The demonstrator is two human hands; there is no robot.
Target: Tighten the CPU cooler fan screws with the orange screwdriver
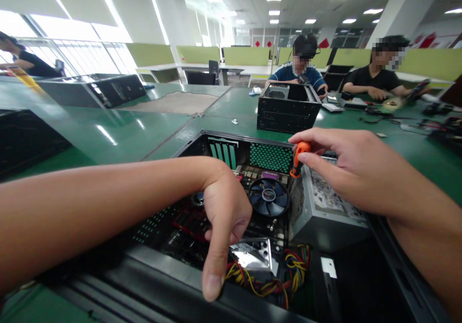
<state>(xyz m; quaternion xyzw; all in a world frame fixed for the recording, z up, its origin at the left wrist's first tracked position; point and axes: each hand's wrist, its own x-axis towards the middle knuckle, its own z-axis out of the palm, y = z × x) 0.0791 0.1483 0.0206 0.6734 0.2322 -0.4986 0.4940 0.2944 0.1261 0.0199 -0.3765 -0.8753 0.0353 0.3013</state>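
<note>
An open black computer case (162, 270) lies before me on the green table. My right hand (339, 164) pinches the orange-and-black handle of a screwdriver (300, 157), held tilted above the near-back corner of the grey power supply (317, 231); its shaft is not visible. My left hand (225, 217) reaches over the case with curled fingers, its thumb lying on the front rim; the fingertips are partly hidden. Between the hands are a black cooling fan (269, 197), a silver metal bracket (252, 255) and bundled coloured cables (296, 265).
Another black case (288, 113) stands across the table before a person in a blue shirt (299, 68). To the right, a person in black (378, 77) handles parts. More cases (119, 89) lie on the left, near a brown cardboard-like sheet (176, 102).
</note>
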